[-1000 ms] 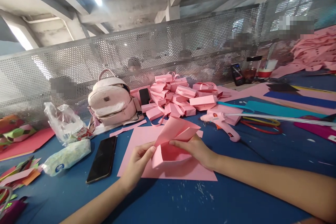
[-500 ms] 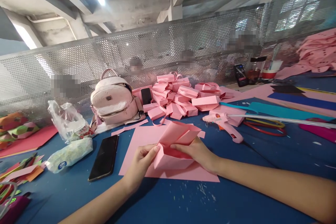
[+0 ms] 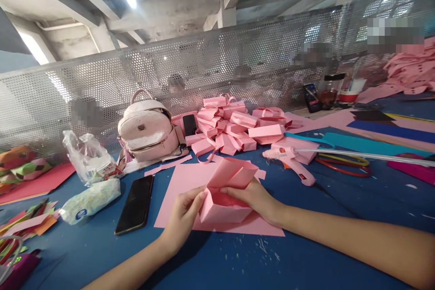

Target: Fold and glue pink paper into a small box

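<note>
Between my two hands is a folded pink paper box point(image 3: 226, 214), its top gaping toward me with one panel standing up at the back. My left hand point(image 3: 186, 208) pinches the box's left corner between thumb and fingers. On the other side, my right hand point(image 3: 256, 198) grips the right wall, thumb inside the opening and the other fingers hidden behind the paper. Under the box lies a flat pink sheet point(image 3: 170, 208) on the blue table. A pink glue gun point(image 3: 288, 158) rests to the right of my right hand.
Behind my hands is a heap of pink paper boxes point(image 3: 234, 122), with a pale pink backpack point(image 3: 146, 129) beside it. A black phone point(image 3: 135, 204), a tissue pack point(image 3: 90, 200) and a plastic bag point(image 3: 88, 156) lie to the left. A perforated metal screen point(image 3: 204, 54) runs along the back.
The box's front edge has tipped slightly downward, and its opening shows a little wider. Both hands keep their hold in nearly the same place.
</note>
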Available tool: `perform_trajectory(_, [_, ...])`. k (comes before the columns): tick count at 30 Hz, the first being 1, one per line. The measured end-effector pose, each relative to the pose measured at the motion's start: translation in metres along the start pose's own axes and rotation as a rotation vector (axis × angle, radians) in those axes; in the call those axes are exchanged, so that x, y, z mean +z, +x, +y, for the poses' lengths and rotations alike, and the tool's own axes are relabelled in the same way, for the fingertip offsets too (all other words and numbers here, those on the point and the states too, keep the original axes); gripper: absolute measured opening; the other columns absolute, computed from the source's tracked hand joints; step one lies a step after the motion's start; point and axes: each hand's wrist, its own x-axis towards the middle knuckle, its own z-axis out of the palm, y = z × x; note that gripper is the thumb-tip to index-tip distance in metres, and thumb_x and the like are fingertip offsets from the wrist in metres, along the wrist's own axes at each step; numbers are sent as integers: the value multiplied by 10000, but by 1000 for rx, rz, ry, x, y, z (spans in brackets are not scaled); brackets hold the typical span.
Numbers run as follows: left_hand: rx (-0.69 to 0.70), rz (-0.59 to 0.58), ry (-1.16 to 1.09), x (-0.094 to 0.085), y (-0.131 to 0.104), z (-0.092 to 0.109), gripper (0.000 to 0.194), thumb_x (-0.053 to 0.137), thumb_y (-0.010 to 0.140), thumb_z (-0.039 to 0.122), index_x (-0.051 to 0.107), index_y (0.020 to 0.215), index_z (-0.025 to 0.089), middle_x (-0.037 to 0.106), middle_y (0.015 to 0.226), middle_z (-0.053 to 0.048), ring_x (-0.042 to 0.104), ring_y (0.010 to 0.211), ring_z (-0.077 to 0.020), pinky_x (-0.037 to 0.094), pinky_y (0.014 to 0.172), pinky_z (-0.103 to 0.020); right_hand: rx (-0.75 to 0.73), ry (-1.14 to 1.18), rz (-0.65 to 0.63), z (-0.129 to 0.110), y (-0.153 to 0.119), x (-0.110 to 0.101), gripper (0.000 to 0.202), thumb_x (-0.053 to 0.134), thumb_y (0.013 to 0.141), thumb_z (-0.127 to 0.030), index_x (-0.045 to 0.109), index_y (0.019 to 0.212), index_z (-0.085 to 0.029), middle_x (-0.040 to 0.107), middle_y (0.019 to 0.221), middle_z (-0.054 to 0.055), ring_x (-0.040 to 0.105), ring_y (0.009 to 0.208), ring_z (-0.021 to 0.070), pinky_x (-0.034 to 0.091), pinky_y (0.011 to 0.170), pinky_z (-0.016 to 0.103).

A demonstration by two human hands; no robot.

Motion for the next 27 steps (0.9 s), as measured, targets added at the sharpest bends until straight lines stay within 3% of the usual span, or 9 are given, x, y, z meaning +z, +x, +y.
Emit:
perform_trajectory(4, [12, -3, 24, -1, -5, -2, 462, 556, 958, 523, 693, 1276, 217, 717, 1241, -75, 619, 1166, -283, 446, 1068, -370, 28, 44, -46, 0, 1, -3, 545, 905, 623, -419, 698, 1085, -217, 772, 1054, 72, 695, 1064, 312, 550, 939, 438])
perform_trajectory(10, [2, -65, -105, -4, -7, -7, 696, 740, 809, 567, 596, 1396, 222, 624, 1405, -113, 572, 1279, -342, 472, 1066, -412, 29, 115, -55, 0, 2, -3, 530, 886, 673, -443, 681, 1113, -229, 769, 1108, 72, 710, 1050, 295, 571, 904, 414])
perform_trajectory(15, [11, -89, -163, -5, -4, -8, 810, 838, 674, 579, 616, 1374, 238, 630, 1400, -112, 590, 1265, -343, 486, 1057, -391, 39, 108, -35, -2, 1, -3, 523, 885, 668, -446, 699, 1103, -224, 772, 1091, 81, 717, 1029, 301, 569, 915, 438])
perform_trajectory(20, [-6, -63, -111, -6, -3, -8, 749, 864, 691, 494, 637, 1351, 221, 674, 1342, -112, 616, 1230, -333, 507, 1026, -379, 37, 67, 1, -2, 1, -2, 513, 899, 618, -453, 729, 1040, -215, 784, 996, 83, 709, 1034, 334, 565, 919, 482])
perform_trajectory(27, [6, -56, -196, -5, -1, -8, 685, 880, 690, 452, 680, 1295, 198, 712, 1277, -110, 656, 1160, -315, 523, 985, -351, 54, 54, -20, 0, 1, -3, 487, 900, 623, -440, 730, 1024, -224, 775, 1051, 88, 706, 1039, 317, 560, 935, 482])
